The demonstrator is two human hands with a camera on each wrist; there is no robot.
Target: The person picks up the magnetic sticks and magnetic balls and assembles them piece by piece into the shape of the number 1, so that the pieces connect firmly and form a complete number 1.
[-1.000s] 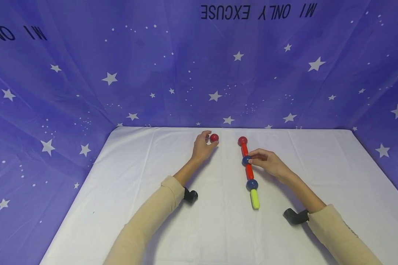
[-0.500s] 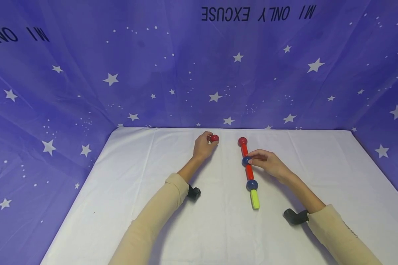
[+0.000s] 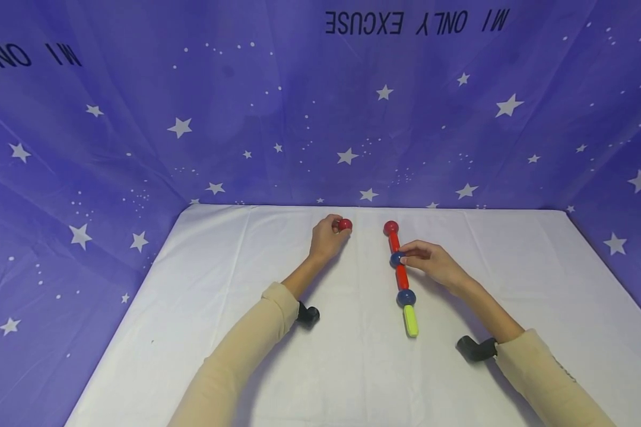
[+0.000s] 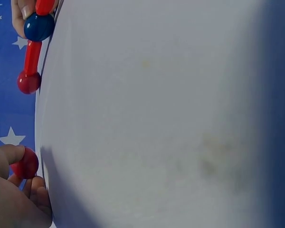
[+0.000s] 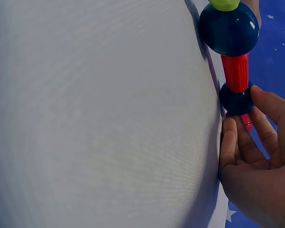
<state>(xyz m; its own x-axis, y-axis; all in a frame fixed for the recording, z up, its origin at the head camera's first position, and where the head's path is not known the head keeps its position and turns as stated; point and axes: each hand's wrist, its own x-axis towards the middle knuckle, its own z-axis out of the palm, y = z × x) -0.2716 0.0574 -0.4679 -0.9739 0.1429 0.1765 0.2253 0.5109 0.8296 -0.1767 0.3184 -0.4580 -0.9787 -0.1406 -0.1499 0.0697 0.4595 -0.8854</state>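
Near the back of the table, my left hand [image 3: 327,240] pinches a loose red ball [image 3: 345,225] between thumb and fingers; the left wrist view shows this red ball [image 4: 26,164] too. To its right lies a chain of joined pieces: a red ball [image 3: 391,228] at the far end, a red rod [image 3: 394,242], a blue ball [image 3: 397,259], a second red rod [image 3: 402,277], another blue ball [image 3: 406,298] and a yellow-green rod [image 3: 411,321] at the near end. My right hand [image 3: 432,264] grips the middle blue ball [image 5: 236,99] from the right side.
A white cloth [image 3: 352,367] covers the table. Purple-blue fabric [image 3: 310,118] with white stars hangs behind and at both sides. Black camera mounts [image 3: 310,315] sit at both wrists, close above the cloth.
My left fingers have closed on the loose red ball, which has shifted very slightly toward me. My right hand and the chain stay where they were.
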